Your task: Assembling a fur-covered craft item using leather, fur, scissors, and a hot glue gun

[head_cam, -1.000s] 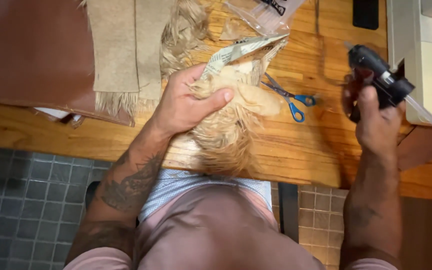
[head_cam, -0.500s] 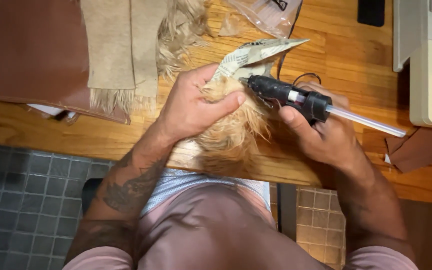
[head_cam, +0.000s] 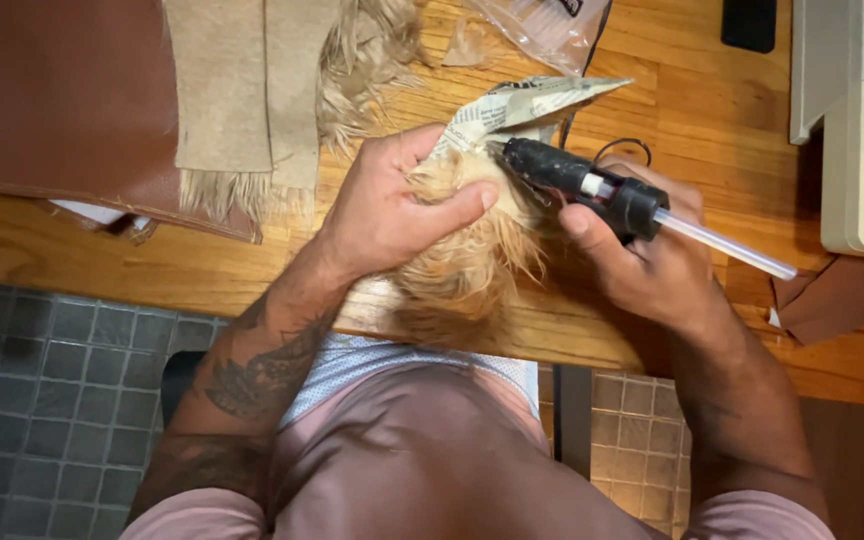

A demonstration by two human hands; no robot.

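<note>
My left hand [head_cam: 392, 205] grips a tuft of blond faux fur [head_cam: 467, 265] wrapped over a cone of folded newspaper [head_cam: 522, 105], pressing it down near the wooden table's front edge. My right hand [head_cam: 642, 255] holds a black hot glue gun [head_cam: 577, 185] with a clear glue stick [head_cam: 722, 245] sticking out at the back. The gun's nozzle points left and touches the fur just beside my left thumb.
A brown leather sheet [head_cam: 52, 95] and beige fur backing strips [head_cam: 242, 90] lie at the back left. A clear plastic bag [head_cam: 547, 25] is at the far middle, a white machine [head_cam: 857, 130] at the right, brown scraps [head_cam: 837, 300] below it. Grey floor tiles [head_cam: 42, 400] show below the wooden table [head_cam: 72, 255].
My right hand brought the glue gun from the right side of the table over to the fur, covering the blue scissors. The left hand kept its grip on the fur.
</note>
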